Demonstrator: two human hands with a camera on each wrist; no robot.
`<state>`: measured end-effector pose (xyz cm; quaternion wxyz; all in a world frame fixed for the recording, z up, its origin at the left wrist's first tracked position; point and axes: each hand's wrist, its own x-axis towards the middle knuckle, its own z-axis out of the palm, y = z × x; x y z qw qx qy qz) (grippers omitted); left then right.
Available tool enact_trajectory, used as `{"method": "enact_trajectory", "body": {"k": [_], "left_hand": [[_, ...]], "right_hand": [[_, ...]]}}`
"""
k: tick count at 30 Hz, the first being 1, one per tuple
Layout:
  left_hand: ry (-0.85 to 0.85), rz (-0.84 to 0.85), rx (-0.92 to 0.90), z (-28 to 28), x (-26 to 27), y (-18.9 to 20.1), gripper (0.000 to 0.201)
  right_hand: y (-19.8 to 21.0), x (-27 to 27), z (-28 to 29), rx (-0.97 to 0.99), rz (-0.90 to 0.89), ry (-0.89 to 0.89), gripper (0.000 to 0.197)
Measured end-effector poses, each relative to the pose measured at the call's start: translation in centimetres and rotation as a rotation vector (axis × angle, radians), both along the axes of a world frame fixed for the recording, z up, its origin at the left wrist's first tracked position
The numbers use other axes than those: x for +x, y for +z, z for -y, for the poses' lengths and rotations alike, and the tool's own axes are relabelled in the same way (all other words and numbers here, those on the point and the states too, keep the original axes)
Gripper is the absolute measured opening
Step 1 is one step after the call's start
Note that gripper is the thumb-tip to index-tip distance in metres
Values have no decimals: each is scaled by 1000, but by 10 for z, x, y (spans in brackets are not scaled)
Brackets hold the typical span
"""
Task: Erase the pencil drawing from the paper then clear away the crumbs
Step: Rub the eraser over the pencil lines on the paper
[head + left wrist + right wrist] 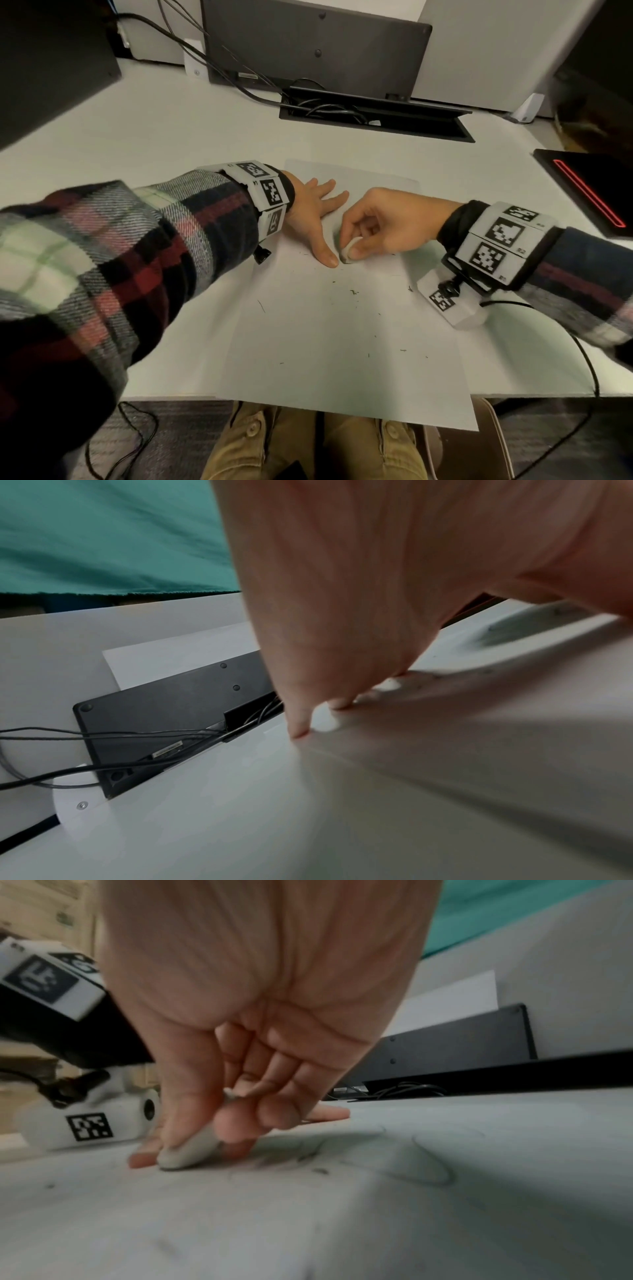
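A white sheet of paper (335, 342) lies on the desk, its near edge hanging over the front. My left hand (315, 216) lies flat on its upper part, fingers spread, thumb pointing toward me. My right hand (373, 226) pinches a white eraser (349, 251) between thumb and fingers, its end pressed on the paper just beside the left thumb tip. In the right wrist view the eraser (190, 1150) touches the sheet, with faint pencil curves (424, 1164) to its right. Dark eraser crumbs (353, 292) are scattered over the paper.
An open black cable tray (376, 116) with wires sits at the desk's back, behind it a dark panel (315, 44). A black device with a red line (592, 192) lies at the right edge. A dark monitor (44, 68) stands at the far left.
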<state>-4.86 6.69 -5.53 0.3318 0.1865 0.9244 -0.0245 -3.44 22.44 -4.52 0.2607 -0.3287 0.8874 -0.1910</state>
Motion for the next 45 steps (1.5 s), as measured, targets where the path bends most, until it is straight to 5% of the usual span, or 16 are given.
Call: {"method": "enact_trajectory", "body": {"k": [6, 12, 17, 24, 30, 45], "left_hand": [[-4, 1, -10, -1, 1, 2, 117], [-4, -6, -9, -2, 1, 1, 120], [-3, -1, 7, -2, 1, 1, 115], [1, -31, 16, 0, 3, 1, 117], [-26, -52, 68, 6, 12, 3, 115], [-40, 3, -9, 3, 7, -1, 126]], "right_hand": [[-2, -11, 1, 5, -157, -11, 5], [0, 4, -4, -25, -43, 8, 5], [2, -8, 6, 13, -192, -11, 5], [3, 7, -8, -8, 11, -36, 7], [1, -11, -10, -121, -162, -146, 11], [-1, 5, 0, -45, 34, 17, 13]]}}
